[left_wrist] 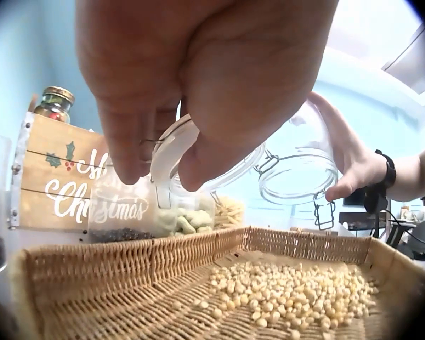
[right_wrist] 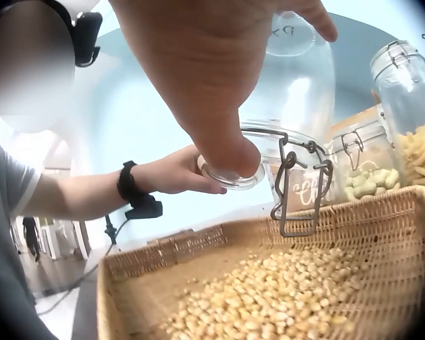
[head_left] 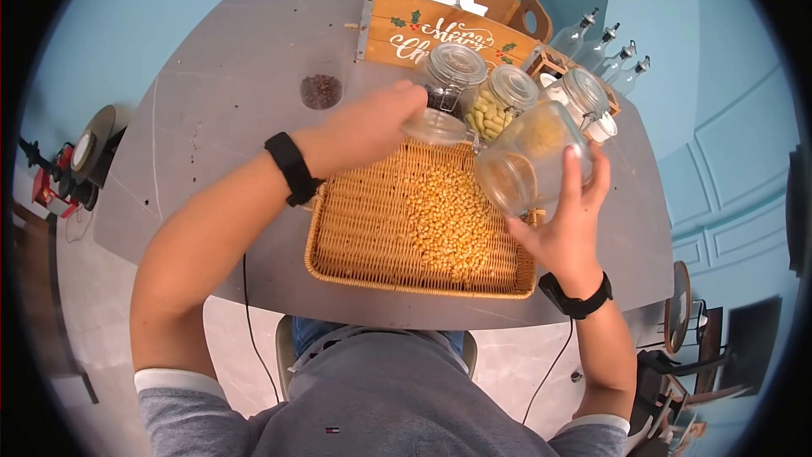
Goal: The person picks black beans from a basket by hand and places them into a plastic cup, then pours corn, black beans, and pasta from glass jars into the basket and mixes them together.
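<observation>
My right hand grips a clear glass jar, tilted with its mouth down toward a wicker basket. A wire clasp hangs from the jar's rim. Between thumb and fingers, my left hand pinches the jar's round glass lid, swung away from the mouth; a pale seal ring runs around its edge. Yellow corn kernels lie spread over the right half of the basket, below the jar.
Behind the basket stand clip-top jars of dark beans, green-yellow pieces and pasta. A cup of dark beans sits at the left. Farther back are a wooden crate and glass bottles.
</observation>
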{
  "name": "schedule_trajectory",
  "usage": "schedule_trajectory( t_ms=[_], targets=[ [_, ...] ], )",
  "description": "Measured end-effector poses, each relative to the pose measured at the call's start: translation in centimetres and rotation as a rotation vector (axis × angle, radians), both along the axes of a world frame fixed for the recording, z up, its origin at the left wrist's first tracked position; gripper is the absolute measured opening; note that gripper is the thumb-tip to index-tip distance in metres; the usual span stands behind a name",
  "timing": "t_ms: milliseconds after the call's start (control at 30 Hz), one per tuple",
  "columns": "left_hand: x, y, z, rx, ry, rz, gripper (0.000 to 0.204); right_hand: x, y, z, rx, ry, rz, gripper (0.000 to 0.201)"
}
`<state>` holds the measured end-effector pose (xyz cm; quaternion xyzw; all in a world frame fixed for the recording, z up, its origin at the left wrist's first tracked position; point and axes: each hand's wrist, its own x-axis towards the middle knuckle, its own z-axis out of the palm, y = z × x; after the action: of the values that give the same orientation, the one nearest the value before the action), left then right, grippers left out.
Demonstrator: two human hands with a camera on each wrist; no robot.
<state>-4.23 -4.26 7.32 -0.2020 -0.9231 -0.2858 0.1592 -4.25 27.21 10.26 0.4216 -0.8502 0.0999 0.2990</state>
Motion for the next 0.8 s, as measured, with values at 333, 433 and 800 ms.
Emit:
schedule_trajectory(
  t_ms=[333,433,800],
  targets=[
    [0.7,-3.3,16.3,0.164,0.333,0.080,0.025,0.3,-7.6,2.8,-0.861,-1.169,0.307,0.117],
    [-1.7,-5.2,19.1,-0.039,0.367,0.123,0.028,-0.4,-12.0,2.9,-1.124,-1.644,0.412,0.090],
    [-8.5,-7.3,17.0,-0.378,0.594,0.257,0.021,-6.0,-20.1,0.4,-1.227,-1.836,0.429,0.093]
  ],
)
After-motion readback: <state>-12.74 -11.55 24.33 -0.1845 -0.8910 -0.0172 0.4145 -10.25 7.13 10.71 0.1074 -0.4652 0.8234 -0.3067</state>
